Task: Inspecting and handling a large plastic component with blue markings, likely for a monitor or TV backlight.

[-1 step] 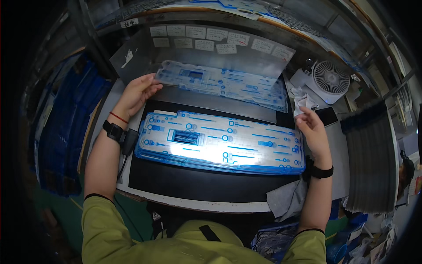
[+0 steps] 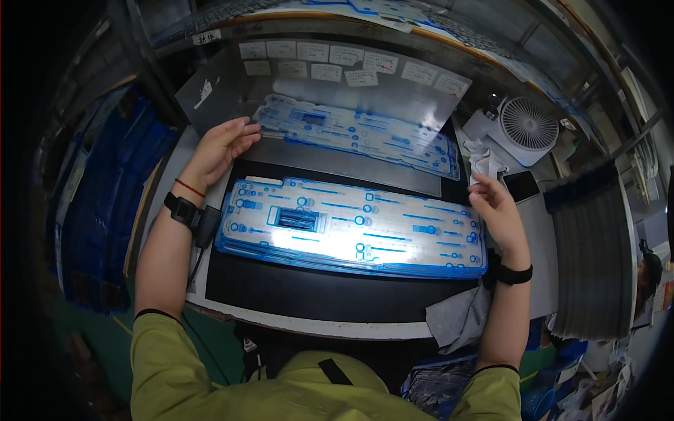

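Stack of clear blue-printed plastic sheets (image 2: 393, 228) is laid flat across black mat (image 2: 281, 284), mid-bench. Long outline, stepped upper-left edge. Thin blue lines and rings are spread over the top sheet; a rectangular window (image 2: 296, 219) is cut toward the left end. Lower middle is washed out by glare. Many layers are shown along the front edge, deep blue, slightly uneven.

Rear sheets (image 2: 365, 130), same pattern, are set behind in the grey panel holder (image 2: 295, 88); hazier and dimmer, window also near left.

Left hand (image 2: 223, 147) is held half-curled at the rear sheets' left end; whether the edge is pinched can't be told. Right hand (image 2: 498, 210) is held loosely curled by the front stack's right end, thumb and fingers parted, nothing gripped.
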Available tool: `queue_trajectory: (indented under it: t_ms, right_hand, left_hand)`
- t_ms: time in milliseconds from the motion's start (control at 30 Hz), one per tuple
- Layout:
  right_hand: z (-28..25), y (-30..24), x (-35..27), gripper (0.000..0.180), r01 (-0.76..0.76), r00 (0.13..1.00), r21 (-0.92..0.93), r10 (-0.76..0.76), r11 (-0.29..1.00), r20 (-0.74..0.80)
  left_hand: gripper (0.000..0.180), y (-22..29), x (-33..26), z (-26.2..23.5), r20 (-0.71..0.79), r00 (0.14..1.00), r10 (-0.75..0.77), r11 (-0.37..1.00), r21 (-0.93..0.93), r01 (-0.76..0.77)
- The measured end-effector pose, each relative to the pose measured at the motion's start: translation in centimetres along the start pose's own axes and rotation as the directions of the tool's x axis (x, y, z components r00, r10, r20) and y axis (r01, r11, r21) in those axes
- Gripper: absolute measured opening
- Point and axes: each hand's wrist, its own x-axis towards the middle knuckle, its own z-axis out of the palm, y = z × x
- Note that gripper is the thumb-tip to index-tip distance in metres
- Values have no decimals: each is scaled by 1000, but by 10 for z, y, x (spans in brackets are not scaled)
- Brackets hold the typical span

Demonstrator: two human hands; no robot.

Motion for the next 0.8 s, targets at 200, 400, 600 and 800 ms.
queue_trajectory:
  t_ms: [200, 400, 600, 800]
  right_hand:
    - [3, -11, -4, 28, -18, 968, -214, 71, 977, 242]
    - [5, -12, -4, 21, 84, 994, -72, -78, 994, 81]
    - [-1, -9, -2, 21, 46, 999, -3, -46, 999, -6]
    - [3, -6, -1, 22, 100, 995, 9, -100, 995, -5]
  left_hand:
    - [49, 0, -1, -4, 5, 1000, -13, 998, 54, 12]
    - [42, 3, -3, -5, 187, 981, -55, 998, 38, 49]
    - [37, 7, -15, 12, 306, 951, -51, 997, 72, 31]
    - [30, 3, -10, 0, 281, 956, -81, 989, 140, 43]
